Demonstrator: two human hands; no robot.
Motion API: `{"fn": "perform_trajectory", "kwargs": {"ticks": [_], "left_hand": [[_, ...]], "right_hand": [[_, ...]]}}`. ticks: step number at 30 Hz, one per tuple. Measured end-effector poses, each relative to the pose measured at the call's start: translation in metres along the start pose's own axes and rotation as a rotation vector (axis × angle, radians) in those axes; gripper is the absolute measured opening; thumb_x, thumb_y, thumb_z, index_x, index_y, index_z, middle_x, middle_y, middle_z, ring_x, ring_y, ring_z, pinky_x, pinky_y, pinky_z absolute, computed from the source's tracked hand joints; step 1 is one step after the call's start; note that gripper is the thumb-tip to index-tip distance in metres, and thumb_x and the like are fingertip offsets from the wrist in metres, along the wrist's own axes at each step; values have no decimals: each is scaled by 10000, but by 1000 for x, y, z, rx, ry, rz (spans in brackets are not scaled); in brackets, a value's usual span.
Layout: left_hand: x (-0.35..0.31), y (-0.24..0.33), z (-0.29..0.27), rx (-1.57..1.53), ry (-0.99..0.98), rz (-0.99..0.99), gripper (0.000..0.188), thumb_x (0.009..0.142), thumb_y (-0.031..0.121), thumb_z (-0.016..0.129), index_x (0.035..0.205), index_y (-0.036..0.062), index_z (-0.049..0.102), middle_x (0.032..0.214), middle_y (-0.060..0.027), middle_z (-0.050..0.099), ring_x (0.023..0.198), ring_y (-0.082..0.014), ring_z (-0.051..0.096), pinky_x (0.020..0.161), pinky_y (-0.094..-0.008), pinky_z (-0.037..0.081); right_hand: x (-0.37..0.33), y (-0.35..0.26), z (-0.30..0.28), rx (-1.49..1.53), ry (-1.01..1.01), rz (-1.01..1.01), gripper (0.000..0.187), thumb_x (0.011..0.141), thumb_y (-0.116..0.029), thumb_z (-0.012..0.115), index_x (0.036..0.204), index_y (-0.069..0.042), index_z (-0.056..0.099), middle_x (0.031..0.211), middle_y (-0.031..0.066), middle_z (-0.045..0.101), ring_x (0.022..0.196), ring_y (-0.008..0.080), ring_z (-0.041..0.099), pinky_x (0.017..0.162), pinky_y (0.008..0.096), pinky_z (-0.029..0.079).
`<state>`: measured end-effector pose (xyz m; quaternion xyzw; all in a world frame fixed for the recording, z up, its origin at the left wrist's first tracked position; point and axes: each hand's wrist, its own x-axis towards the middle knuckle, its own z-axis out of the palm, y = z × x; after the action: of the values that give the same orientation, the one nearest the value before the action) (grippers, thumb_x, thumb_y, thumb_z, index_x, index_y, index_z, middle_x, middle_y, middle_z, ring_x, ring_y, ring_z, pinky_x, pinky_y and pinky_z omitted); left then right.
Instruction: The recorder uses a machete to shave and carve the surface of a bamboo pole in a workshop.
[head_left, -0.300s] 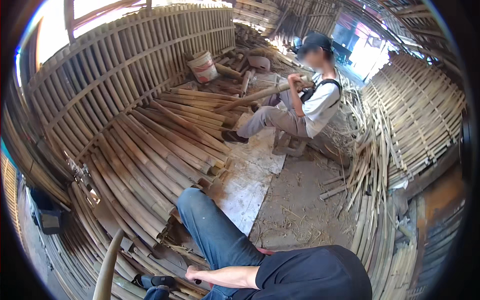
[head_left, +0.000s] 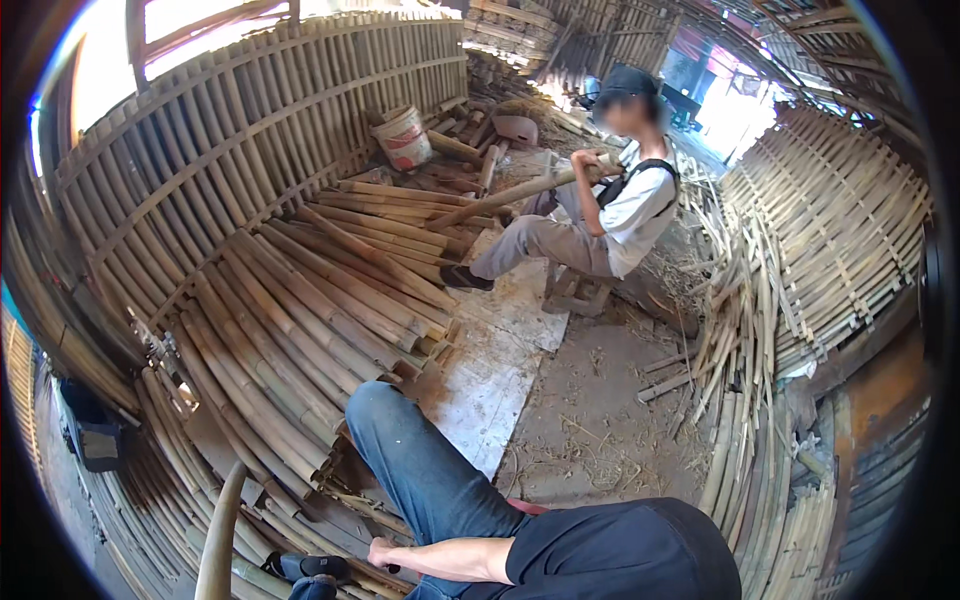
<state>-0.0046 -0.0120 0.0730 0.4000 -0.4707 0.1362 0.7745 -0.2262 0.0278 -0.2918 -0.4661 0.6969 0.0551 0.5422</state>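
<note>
Below the jeans-clad knee, the left hand curls its fingers shut; whether they grip anything cannot be told, bamboo poles beyond.

Bamboo workshop, looking down at my own leg

My left hand rests by my jeans knee. Split bamboo poles are piled ahead, and another person sits on a stool gripping a bamboo pole, white bucket behind.
</note>
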Motion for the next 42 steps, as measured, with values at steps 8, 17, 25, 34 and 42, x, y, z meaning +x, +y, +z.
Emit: {"fn": "perform_trajectory", "kwargs": {"ticks": [8,17,25,34,42], "left_hand": [[-62,15,-10,42,-236,-150,634,799,437,797,1139,42,435,993,-147,592,968,-272,596,945,-452,477],[-52,39,-11,-50,-146,-294,508,791,259,763,1151,77,455,1038,-128,601,1025,-243,553,1001,-440,426],[-63,41,-11,90,24,-387,457,806,42,715,1177,64,448,1113,-122,595,1040,-194,559,968,-358,441],[-69,50,-20,72,-45,-446,455,817,78,735,1162,56,439,1149,-140,598,1052,-212,560,986,-375,435],[-15,60,-19,5,164,-352,487,706,91,606,1167,6,475,1041,-134,571,983,-242,546,979,-400,422]], "right_hand": [[0,15,8,-47,-60,73,177,755,-189,708,801,-18,721,912,174,724,860,239,721,776,421,584],[-22,7,-17,49,21,63,337,709,-224,717,913,43,731,990,235,726,955,297,725,797,384,580],[-1,19,-15,360,-235,67,246,857,-165,566,712,25,623,603,136,588,536,243,611,466,364,462],[-3,15,-16,488,-261,106,142,904,-59,562,830,61,581,626,112,572,512,225,578,487,356,500],[11,18,-3,507,-173,99,181,857,-75,550,773,66,628,626,127,611,511,221,620,482,355,521]]}}
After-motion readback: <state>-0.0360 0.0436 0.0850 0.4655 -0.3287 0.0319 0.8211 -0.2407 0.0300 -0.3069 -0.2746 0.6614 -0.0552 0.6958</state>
